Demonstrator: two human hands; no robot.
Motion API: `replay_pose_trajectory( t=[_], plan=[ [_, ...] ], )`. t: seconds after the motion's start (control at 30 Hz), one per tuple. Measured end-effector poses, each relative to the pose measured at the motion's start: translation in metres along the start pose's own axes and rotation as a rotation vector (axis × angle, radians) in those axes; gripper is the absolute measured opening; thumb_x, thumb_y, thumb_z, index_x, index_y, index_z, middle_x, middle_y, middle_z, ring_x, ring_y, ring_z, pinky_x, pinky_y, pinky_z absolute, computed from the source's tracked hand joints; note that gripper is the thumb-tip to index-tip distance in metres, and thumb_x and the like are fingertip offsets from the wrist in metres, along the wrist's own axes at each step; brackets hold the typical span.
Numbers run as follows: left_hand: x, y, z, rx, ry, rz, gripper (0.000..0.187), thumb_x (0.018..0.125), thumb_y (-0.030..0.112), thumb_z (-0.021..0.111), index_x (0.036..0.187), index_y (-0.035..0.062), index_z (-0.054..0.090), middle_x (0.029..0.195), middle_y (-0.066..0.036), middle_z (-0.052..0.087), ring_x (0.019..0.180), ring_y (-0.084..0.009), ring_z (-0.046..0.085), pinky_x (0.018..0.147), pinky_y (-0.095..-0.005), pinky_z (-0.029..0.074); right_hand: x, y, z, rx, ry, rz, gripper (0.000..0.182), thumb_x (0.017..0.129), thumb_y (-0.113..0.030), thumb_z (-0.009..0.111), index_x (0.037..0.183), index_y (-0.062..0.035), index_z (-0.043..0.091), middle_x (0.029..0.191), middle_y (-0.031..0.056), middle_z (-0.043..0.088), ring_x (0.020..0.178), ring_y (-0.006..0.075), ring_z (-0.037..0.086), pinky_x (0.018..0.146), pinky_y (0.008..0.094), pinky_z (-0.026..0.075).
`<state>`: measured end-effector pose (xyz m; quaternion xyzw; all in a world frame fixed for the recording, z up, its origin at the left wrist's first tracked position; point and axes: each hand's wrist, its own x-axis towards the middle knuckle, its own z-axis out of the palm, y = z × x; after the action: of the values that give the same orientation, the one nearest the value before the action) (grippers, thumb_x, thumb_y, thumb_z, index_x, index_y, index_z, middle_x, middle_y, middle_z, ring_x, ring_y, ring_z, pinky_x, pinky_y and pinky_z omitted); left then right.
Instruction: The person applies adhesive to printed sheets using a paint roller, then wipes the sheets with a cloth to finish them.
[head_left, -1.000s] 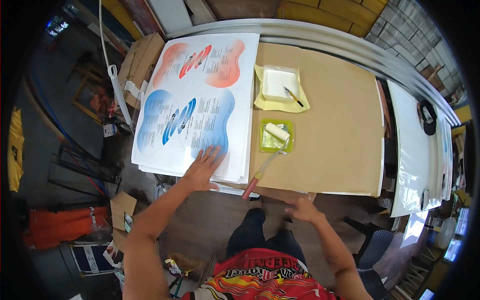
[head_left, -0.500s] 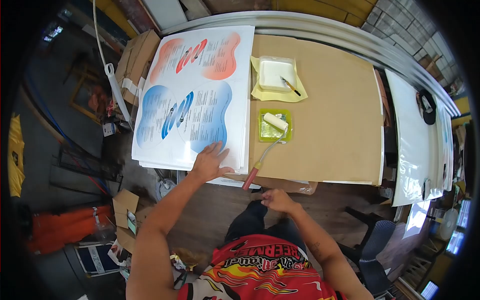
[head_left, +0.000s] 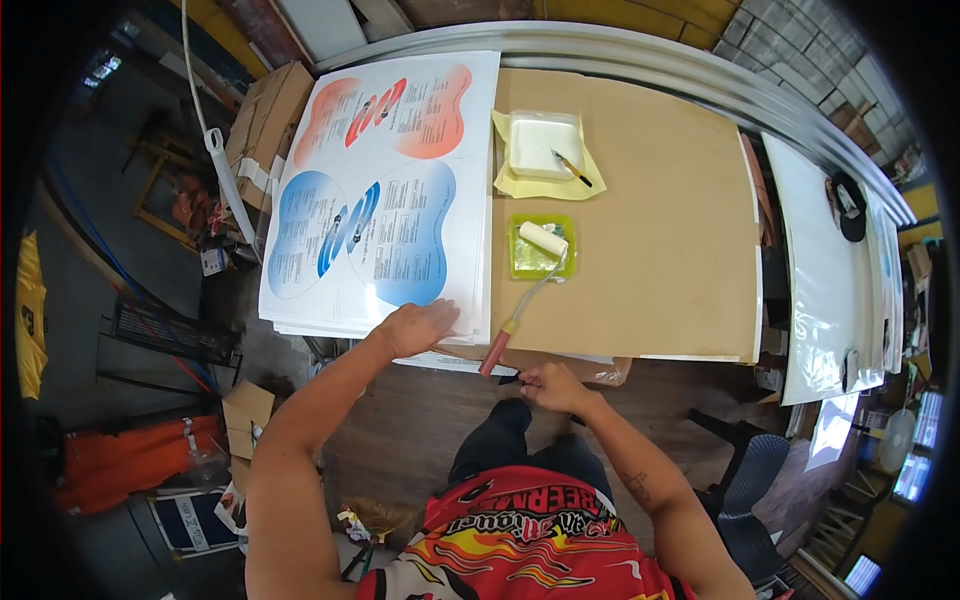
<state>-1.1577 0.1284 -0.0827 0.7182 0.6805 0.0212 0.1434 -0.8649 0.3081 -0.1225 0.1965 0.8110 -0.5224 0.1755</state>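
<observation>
My left hand [head_left: 420,328] lies at the front edge of a stack of printed sheets [head_left: 345,160], fingers stretched out across the paper. The top sheet carries red and blue wavy shapes with small text. Just off the table's front edge, my right hand [head_left: 555,388] is closed, thumb and fingers pinched together. A small dark thing pokes out at its fingertips, and I cannot tell what it is. Nearby, the red handle of a paint roller [head_left: 545,239] overhangs the table edge. Its cream roller rests in a yellow-green tray [head_left: 514,262].
Brown board [head_left: 660,210] covers the table's right part. On it, a white tub [head_left: 540,135] with a paintbrush [head_left: 574,170] stands on yellow paper. A cardboard box [head_left: 262,125] is left of the sheets. A dark chair [head_left: 752,478] stands at right, and metal rails [head_left: 600,48] run behind.
My left hand has drawn its fingers closer together and shifted slightly right along the sheet's front edge. My right hand has moved slightly up toward the table edge. The view has shifted slightly.
</observation>
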Motion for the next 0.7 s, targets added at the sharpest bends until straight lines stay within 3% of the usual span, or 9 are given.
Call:
replay_pose_trajectory(
  t=[0.1,0.23,0.37,0.43,0.47,0.5,0.6,0.63,0.7],
  plan=[
    [0.000,0.000,0.001,0.023,0.022,0.015,0.040,0.097,0.028,0.065,0.124,-0.0011,0.062,0.131,-0.020,0.065,0.117,-0.0310,0.067,0.079,-0.0413,0.062,0.002,-0.003,-0.003,-0.067,-0.008,-0.053,0.035,0.086,-0.019,0.074,0.114,0.0015,0.074,0.101,0.0223,0.075,0.093,0.0317,0.074,0.088,0.0389,0.057],
    [-0.006,0.005,-0.001,-0.001,0.059,-0.067,0.043,0.089,0.023,0.067,0.122,-0.0015,0.055,0.134,-0.022,0.060,0.114,-0.0337,0.064,0.083,-0.0419,0.059,0.004,-0.006,-0.004,0.004,0.021,-0.040,0.033,0.086,-0.020,0.073,0.110,0.0014,0.074,0.096,0.0226,0.074,0.093,0.0355,0.073,0.089,0.0407,0.056],
    [0.004,0.016,0.016,0.112,0.180,-0.268,0.048,0.083,0.011,0.063,0.127,-0.0045,0.056,0.140,-0.025,0.056,0.126,-0.0420,0.057,0.100,-0.0460,0.052,0.004,-0.004,0.002,0.058,0.050,-0.074,0.032,0.087,-0.020,0.072,0.110,0.0010,0.074,0.096,0.0231,0.074,0.092,0.0350,0.073,0.088,0.0411,0.056],
    [0.002,0.015,0.014,-0.020,0.341,-0.438,0.053,0.080,0.005,0.061,0.132,0.0003,0.058,0.134,-0.022,0.062,0.119,-0.0376,0.063,0.098,-0.0444,0.053,0.000,-0.013,-0.007,0.060,0.086,-0.107,0.029,0.088,-0.019,0.071,0.110,0.0008,0.074,0.096,0.0232,0.074,0.090,0.0334,0.073,0.085,0.0407,0.057],
    [-0.003,0.016,0.002,-0.114,0.442,-0.549,0.054,0.078,0.002,0.060,0.132,0.0029,0.060,0.131,-0.020,0.065,0.115,-0.0360,0.066,0.097,-0.0436,0.054,-0.004,-0.017,-0.013,0.120,0.115,-0.116,0.028,0.090,-0.017,0.071,0.111,0.0014,0.073,0.097,0.0214,0.075,0.088,0.0301,0.073,0.084,0.0385,0.057],
    [-0.010,0.010,-0.017,-0.059,0.687,-0.544,0.057,0.075,-0.002,0.058,0.131,0.0072,0.065,0.123,-0.018,0.070,0.102,-0.0334,0.072,0.090,-0.0429,0.058,-0.010,-0.018,-0.018,0.181,0.137,-0.124,0.027,0.091,-0.015,0.070,0.113,0.0020,0.073,0.098,0.0196,0.075,0.087,0.0267,0.074,0.083,0.0363,0.058],
    [-0.032,-0.018,-0.123,-0.035,0.890,-0.746,0.053,0.072,-0.007,0.061,0.121,0.0097,0.073,0.106,-0.021,0.074,0.092,-0.0360,0.073,0.080,-0.0386,0.059,-0.017,-0.024,-0.040,0.166,0.228,-0.224,0.022,0.094,-0.012,0.070,0.111,0.0021,0.074,0.098,0.0150,0.076,0.087,0.0192,0.072,0.079,0.0327,0.058],
    [-0.038,-0.029,-0.157,0.053,0.990,-0.614,0.051,0.073,-0.008,0.061,0.120,0.0072,0.072,0.106,-0.022,0.073,0.092,-0.0374,0.073,0.080,-0.0387,0.059,-0.018,-0.030,-0.050,0.167,0.253,-0.246,0.021,0.094,-0.012,0.070,0.110,0.0020,0.074,0.099,0.0143,0.075,0.087,0.0188,0.072,0.078,0.0324,0.058],
    [-0.051,-0.020,-0.231,0.167,0.891,-0.423,0.051,0.071,-0.010,0.058,0.117,0.0048,0.073,0.108,-0.022,0.073,0.097,-0.0366,0.073,0.086,-0.0391,0.058,-0.024,-0.044,-0.073,0.206,0.325,-0.297,0.021,0.093,-0.013,0.069,0.107,0.0015,0.075,0.098,0.0140,0.075,0.086,0.0201,0.072,0.077,0.0330,0.058]
  ],
)
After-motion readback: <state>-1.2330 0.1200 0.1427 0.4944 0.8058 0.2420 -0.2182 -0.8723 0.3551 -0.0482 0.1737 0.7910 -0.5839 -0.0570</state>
